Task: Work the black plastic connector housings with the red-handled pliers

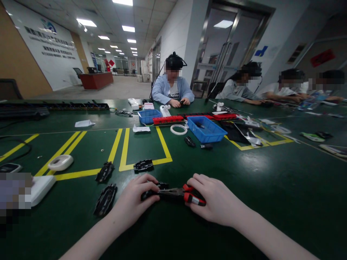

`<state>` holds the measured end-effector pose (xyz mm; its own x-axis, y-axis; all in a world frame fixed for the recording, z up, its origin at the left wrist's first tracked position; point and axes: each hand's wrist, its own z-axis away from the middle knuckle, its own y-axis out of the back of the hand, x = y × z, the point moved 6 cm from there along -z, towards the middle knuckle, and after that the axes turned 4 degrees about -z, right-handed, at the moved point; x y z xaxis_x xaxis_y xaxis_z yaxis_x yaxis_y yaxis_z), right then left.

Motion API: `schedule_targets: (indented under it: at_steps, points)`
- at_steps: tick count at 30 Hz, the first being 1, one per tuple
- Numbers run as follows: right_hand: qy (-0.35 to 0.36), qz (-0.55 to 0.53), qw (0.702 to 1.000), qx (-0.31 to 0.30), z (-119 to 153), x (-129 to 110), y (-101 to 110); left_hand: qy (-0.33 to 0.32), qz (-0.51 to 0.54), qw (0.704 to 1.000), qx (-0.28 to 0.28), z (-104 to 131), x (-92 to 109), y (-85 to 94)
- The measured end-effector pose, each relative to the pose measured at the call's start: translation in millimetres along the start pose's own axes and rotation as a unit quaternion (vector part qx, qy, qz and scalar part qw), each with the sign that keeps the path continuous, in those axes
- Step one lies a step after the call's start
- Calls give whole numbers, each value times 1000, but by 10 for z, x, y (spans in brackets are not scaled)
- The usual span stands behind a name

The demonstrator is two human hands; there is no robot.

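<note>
My right hand (208, 195) is closed around the red and black handles of needle-nose pliers (175, 193). Their jaws point left and reach a small black plastic part (147, 195), which my left hand (141, 193) pinches between thumb and fingers. Much of that part is hidden by my fingers; whether the jaws grip it I cannot tell. Beyond my left hand lies a black plastic shell (143, 165). Two similar pieces, an upper shell (105, 172) and a lower shell (105, 199), rest left of my left hand.
A blue tray (207, 135) stands farther back, with a dark piece (189, 141) beside it. Yellow tape (146, 164) marks the green table. At left are a white roll (60, 162) and a white box (43, 189). A person (173, 83) sits opposite; others sit at right.
</note>
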<state>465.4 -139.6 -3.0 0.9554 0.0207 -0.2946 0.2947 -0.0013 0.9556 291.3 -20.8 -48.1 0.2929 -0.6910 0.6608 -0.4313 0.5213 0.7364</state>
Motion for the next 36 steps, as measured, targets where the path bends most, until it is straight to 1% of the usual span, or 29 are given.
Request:
schedule_targets:
  at_steps: [3,10,14,22,27,32,36]
  points:
    - [1,7,1000,1,5,8,22,2,3,1000,-3,4,14,5]
    - [7,8,1000,6,0,-15,36,0,5,1000,12,4,59,27]
    - [14,4,1000,11,-6,-10,30,-5,2,1000,7,7,45,15]
    - [17,19,1000,1,10,-10,86,1,-23,1000,-8,15,59,13]
    - [25,20,999,7,8,-23,55,2,-24,1000,-5,8,50,10]
    - [19,11,1000,7,-8,-19,17,-16,-14,1000,-5,-2,35,5]
    - [28,13,1000,1,-11,5,44,-5,-19,1000,-12,-4,24,3]
